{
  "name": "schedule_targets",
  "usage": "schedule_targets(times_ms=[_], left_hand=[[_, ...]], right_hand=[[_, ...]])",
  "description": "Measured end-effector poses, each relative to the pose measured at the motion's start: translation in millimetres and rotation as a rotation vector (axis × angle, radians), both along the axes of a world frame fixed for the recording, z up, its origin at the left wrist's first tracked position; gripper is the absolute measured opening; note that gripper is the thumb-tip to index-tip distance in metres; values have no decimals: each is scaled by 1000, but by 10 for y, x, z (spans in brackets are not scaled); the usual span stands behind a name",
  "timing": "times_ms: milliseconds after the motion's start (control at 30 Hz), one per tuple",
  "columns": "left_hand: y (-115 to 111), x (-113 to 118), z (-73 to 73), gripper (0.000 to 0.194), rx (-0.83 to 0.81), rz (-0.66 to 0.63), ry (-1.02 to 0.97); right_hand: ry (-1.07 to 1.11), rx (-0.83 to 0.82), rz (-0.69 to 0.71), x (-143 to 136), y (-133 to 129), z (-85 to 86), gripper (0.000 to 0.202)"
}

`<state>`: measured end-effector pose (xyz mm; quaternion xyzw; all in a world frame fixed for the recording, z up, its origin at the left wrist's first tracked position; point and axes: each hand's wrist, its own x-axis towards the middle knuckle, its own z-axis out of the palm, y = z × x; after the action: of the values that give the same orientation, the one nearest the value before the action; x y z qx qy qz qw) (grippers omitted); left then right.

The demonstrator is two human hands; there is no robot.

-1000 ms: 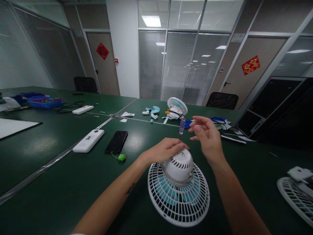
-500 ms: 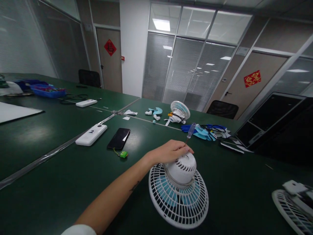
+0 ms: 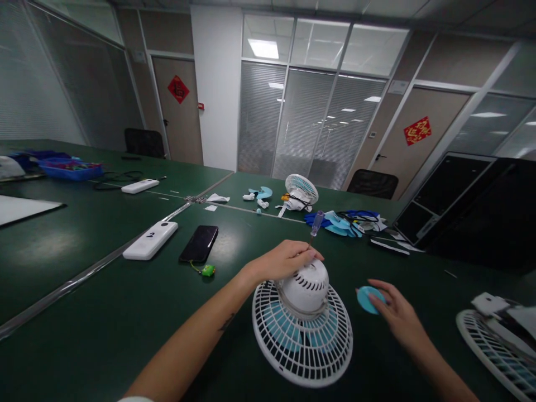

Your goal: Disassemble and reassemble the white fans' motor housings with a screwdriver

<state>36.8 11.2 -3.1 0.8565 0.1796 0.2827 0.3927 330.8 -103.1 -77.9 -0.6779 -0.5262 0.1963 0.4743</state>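
Observation:
A small white fan [image 3: 304,290] with light-blue blades lies cage-down on the dark green table, its motor housing on top. My left hand [image 3: 287,259] is closed over the upper back of that housing. Just behind the fingers stands a screwdriver [image 3: 317,223] with a clear purplish handle; its tip is hidden, and whether the fingers touch its shaft cannot be told. Right of the fan, my right hand [image 3: 393,310] pinches a round light-blue disc [image 3: 368,300] between thumb and fingers, above the table and apart from the fan.
Another fan [image 3: 300,192] stands farther back, near blue gloves and cables [image 3: 347,223]. At the right edge lies a fan part with a white grille [image 3: 498,346]. A phone [image 3: 200,244], a white power bank [image 3: 151,240] and a blue basket [image 3: 71,169] are on the left. A black case [image 3: 452,201] stands right.
My right hand has come into view from the lower right, holding the light-blue disc. My left hand stays on the fan. The whole view has shifted slightly.

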Motion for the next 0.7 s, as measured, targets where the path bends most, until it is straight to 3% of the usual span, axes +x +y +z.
schedule_targets(times_ms=[33,133,267,367,467,600,700], left_hand=[[-4,3,2,36,3,3,1],[-9,11,6,35,15,7,3],[-12,17,10,35,18,8,-2],[-17,16,14,34,13,11,-11],[-19,18,7,33,1,13,-28],[-6,36,-25,32,-16,16,-41],[3,47,-37,34,-21,10,-34]], right_hand=[[-8,-94,62,-61,192,-22,42],[-34,-134,72,-157,647,-129,34],[-61,-52,-40,-196,880,-169,35],[-44,50,-47,-332,873,83,53],[-27,142,99,-635,816,514,60],[15,327,444,-1136,771,976,50],[57,430,463,-1364,788,1104,30]])
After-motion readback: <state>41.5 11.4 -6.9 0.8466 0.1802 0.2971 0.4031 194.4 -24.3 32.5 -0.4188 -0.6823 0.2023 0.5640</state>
